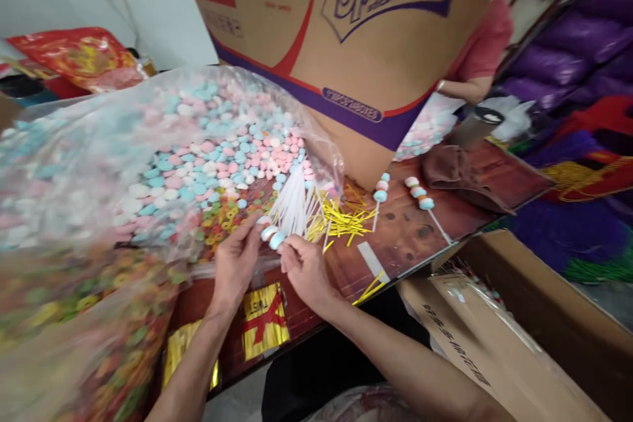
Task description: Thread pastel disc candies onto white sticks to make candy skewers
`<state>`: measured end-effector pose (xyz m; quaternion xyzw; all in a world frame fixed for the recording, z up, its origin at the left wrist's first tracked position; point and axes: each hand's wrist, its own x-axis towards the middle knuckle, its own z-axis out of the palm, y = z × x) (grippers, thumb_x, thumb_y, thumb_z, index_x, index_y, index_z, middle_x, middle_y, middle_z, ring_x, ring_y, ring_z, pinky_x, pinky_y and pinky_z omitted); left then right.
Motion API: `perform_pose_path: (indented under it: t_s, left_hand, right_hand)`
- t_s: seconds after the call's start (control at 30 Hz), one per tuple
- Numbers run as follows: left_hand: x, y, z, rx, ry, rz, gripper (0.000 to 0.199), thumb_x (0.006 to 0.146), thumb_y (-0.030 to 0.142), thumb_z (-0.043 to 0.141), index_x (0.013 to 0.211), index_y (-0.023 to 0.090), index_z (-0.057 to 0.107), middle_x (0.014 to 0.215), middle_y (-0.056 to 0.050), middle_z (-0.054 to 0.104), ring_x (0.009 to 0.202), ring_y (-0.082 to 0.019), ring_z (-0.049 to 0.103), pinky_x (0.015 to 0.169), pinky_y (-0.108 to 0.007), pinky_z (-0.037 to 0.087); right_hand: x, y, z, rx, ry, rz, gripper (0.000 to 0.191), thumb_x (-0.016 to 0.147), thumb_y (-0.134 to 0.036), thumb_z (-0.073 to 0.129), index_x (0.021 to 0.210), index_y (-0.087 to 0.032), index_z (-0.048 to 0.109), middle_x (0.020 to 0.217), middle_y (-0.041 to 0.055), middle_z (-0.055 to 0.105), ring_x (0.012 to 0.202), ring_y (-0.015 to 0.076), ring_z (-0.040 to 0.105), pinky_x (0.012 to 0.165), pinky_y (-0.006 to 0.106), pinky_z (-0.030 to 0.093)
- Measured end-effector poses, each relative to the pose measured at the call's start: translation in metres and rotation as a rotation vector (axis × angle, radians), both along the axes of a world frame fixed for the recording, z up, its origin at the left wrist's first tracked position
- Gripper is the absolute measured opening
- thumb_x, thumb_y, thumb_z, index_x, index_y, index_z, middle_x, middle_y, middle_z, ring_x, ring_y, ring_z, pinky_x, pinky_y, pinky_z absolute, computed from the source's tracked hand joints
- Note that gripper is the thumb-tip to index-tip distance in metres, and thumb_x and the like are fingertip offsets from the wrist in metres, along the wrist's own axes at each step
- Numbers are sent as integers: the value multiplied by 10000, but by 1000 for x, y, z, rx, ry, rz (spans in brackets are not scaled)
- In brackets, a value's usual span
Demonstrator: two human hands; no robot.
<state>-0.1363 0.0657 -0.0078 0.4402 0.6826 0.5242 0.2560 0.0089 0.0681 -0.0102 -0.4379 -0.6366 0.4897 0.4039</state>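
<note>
Between my two hands is a candy skewer [271, 233] with white, pink and blue pieces in a row. My left hand [236, 260] pinches its upper left end. At its lower right end, the fingers of my right hand [305, 270] are closed on it; the stick there is mostly hidden. Just beyond lie a fan of white sticks [295, 201] and a scatter of yellow twist ties [341, 221]. A clear bag [316, 138] spills pink, blue and white candies [208, 171]. Gummy rings [225, 221] lie beside my left hand.
Two finished-looking skewers [380, 188] [419, 193] lie to the right. A big carton [306, 26] stands behind. Gold twist-tie packs [266, 322] sit at the table's front edge. An open box [475, 336] is below right. Another person's arm [465, 89] shows behind the carton.
</note>
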Motion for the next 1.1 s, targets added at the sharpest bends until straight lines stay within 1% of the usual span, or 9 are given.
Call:
perform_pose_path:
  t_s: [0.17,0.3,0.43,0.5,0.6,0.7,0.87,0.97,1.1]
  left_hand:
    - [-5,-5,10,-30,-37,19,492,782,564,705,1091,186,768,1110,-56,786,1015,-249,732,982,-376,571]
    - [4,-14,23,-73,-81,-95,621,737,617,738,1165,167,738,1004,-68,805,885,-261,765,881,-397,626]
    - [7,-20,25,-82,-35,-140,684,804,619,672,1296,143,661,902,-66,809,859,-256,775,920,-434,616]
    - [3,-27,17,-61,38,-128,598,827,597,649,1235,162,697,960,-66,808,901,-249,773,930,-415,612]
    - [-7,-43,3,-40,199,-91,476,860,557,612,1154,205,739,1098,-61,790,1000,-243,753,934,-369,605]
    - [-13,-66,-8,-25,393,-6,422,872,531,602,1124,226,750,1150,-50,775,1025,-243,738,969,-353,581]
    - [-13,-108,-11,98,683,87,308,924,410,603,1143,238,734,1129,-40,764,946,-196,729,942,-301,555]
    - [-8,-125,-13,205,824,108,249,935,311,611,1140,229,727,1077,-52,761,923,-185,711,899,-295,547]
    - [-3,-135,-20,229,877,212,269,943,252,597,1188,238,706,1105,-75,736,972,-203,680,895,-329,545]
  right_hand:
    - [21,-7,17,135,-87,91,293,974,-235,450,687,-204,501,596,-43,486,550,105,434,562,218,328]
    - [67,-14,29,280,-143,27,280,998,-231,439,764,-189,587,655,-28,516,584,110,451,598,225,360]
    - [134,-3,26,332,-244,-288,244,1006,-294,464,876,-185,639,681,-19,567,599,125,504,615,237,392]
    - [165,11,19,278,-322,-507,281,1005,-340,455,812,-197,602,640,-31,545,574,133,494,614,248,393]
    - [192,40,12,186,-456,-660,295,974,-391,462,774,-205,573,649,-8,592,600,168,532,638,280,397]
    - [189,67,13,42,-566,-651,239,920,-425,560,918,-188,587,825,58,703,770,235,645,710,310,433]
    - [155,85,26,-152,-848,-500,368,937,-373,609,1209,-141,521,987,113,743,948,288,704,749,325,452]
    - [150,81,31,-169,-1000,-461,299,988,-242,504,1261,-123,516,1052,166,741,969,289,717,744,327,459]
    - [175,70,30,-101,-1107,-444,309,1009,-184,380,1234,-122,582,1032,194,737,935,302,727,697,340,468]
